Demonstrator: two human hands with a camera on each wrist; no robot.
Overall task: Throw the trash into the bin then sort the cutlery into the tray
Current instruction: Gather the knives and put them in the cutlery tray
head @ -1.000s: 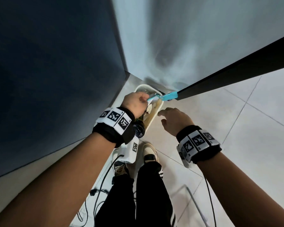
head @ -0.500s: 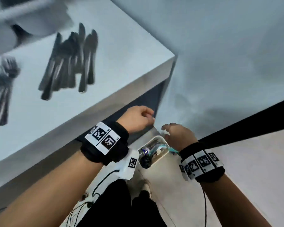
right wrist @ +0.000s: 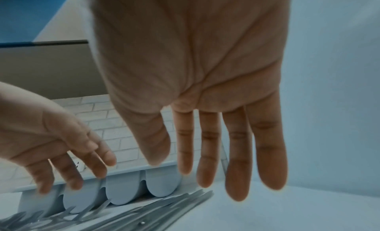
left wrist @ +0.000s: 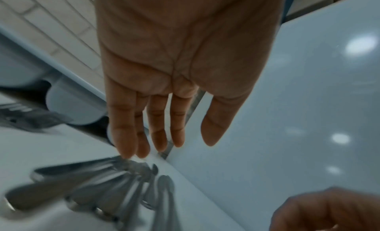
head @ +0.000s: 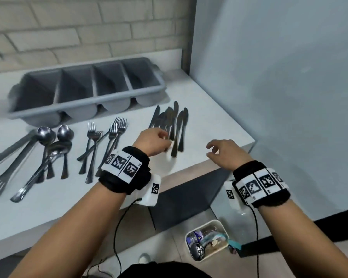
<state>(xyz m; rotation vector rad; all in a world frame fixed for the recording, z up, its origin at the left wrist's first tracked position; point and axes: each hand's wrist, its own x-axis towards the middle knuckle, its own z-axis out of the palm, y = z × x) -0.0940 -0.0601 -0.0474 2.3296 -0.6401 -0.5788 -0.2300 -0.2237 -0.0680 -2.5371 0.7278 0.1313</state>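
Hovering left hand (head: 156, 141) over knives (head: 174, 125), right hand (head: 226, 154) over table edge (head: 191, 169)

Cutlery laid out on the counter, tray behind it, bin on the floor.

A grey four-compartment tray (head: 84, 91) stands along the brick wall at the back of the white counter (head: 219, 137), its compartments showing no cutlery. In front of it lie three loose groups: spoons (head: 48, 141) at the left with bowls toward the tray, crossed forks (head: 109, 137) in the middle with tines toward the tray, and a bunch of dark knives (head: 177, 125) at the right near the counter's corner. A small white bin (head: 207, 239) sits on the floor below that corner, holding mixed trash with a teal strip hanging over its rim.
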